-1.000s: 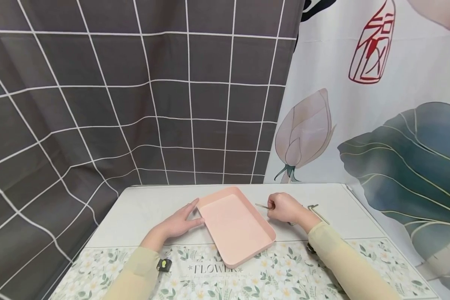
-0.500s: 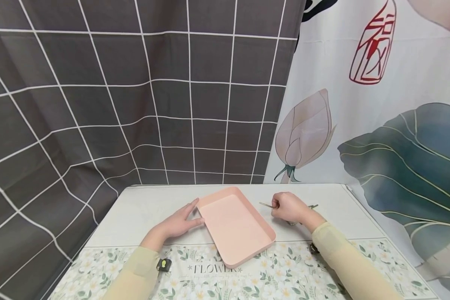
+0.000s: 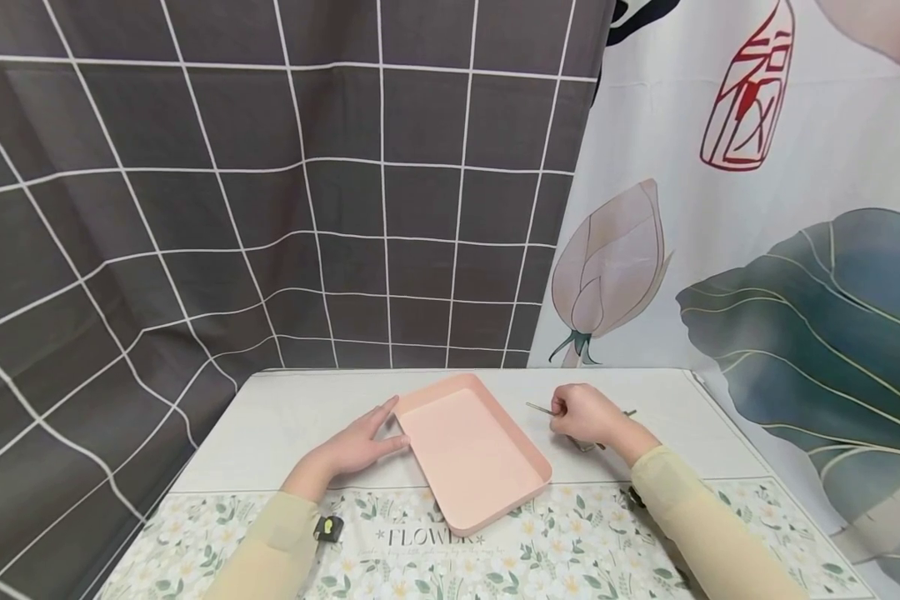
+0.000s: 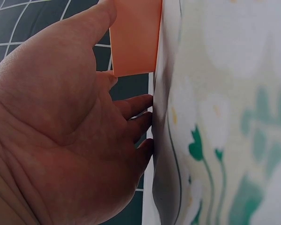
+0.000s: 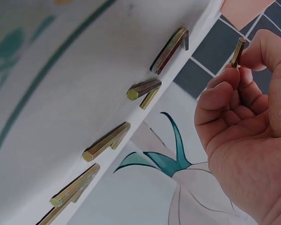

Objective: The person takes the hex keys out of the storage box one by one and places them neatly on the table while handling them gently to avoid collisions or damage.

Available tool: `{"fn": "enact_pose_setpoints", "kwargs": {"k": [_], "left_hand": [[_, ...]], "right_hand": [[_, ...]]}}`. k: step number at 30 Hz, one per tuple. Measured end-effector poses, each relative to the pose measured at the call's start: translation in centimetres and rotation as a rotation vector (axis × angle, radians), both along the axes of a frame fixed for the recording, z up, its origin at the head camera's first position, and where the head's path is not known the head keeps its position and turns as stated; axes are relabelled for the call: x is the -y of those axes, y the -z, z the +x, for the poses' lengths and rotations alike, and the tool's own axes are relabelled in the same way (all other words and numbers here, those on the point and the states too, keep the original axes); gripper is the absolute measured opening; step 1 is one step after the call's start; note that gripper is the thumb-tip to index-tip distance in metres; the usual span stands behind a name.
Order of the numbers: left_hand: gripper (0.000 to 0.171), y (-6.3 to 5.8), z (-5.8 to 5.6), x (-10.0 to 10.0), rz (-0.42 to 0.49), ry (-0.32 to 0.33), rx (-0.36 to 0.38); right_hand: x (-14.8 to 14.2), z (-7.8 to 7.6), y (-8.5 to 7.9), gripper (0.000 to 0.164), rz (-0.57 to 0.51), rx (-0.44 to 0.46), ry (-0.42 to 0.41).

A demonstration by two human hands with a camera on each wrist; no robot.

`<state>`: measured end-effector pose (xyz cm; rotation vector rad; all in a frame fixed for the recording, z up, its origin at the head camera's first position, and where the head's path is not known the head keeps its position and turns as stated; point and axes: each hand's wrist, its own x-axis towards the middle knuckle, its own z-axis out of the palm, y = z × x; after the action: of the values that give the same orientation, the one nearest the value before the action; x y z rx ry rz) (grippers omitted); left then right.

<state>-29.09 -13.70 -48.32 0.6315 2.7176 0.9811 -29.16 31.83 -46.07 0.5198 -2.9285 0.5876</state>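
In the head view a pink tray [image 3: 471, 450] lies at an angle on the table. My left hand [image 3: 354, 447] touches its left side near the far corner, thumb and fingers spread. The left wrist view shows that thumb at the tray's wall [image 4: 136, 40], with the other fingers resting on the table. To the right of the tray, my right hand [image 3: 587, 414] pinches a brass-coloured hex key [image 5: 238, 52] between thumb and curled fingers. One end of this key points left toward the tray. Several more hex keys [image 5: 107, 140] lie beneath and beside that hand, partly hidden in the head view.
A white cover with a floral front [image 3: 390, 567] lies over the table [image 3: 315, 387]. Behind it hangs a dark grid curtain [image 3: 345, 208], with a white lotus-print curtain [image 3: 727, 250] at the right. Each wrist wears a small black device [image 3: 329, 528].
My right hand has shifted slightly right, away from the tray, still pinching the hex key, and now covers more of the loose hex keys. The left hand and tray look unmoved.
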Motion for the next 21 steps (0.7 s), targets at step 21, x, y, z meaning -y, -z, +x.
{"fn": "enact_pose_setpoints", "kwargs": {"k": [21], "left_hand": [[0.094,0.0,0.0,0.1,-0.011,-0.013,0.005]], "right_hand": [[-1.4,0.7,-0.1,0.017,-0.042,0.044,0.083]]}}
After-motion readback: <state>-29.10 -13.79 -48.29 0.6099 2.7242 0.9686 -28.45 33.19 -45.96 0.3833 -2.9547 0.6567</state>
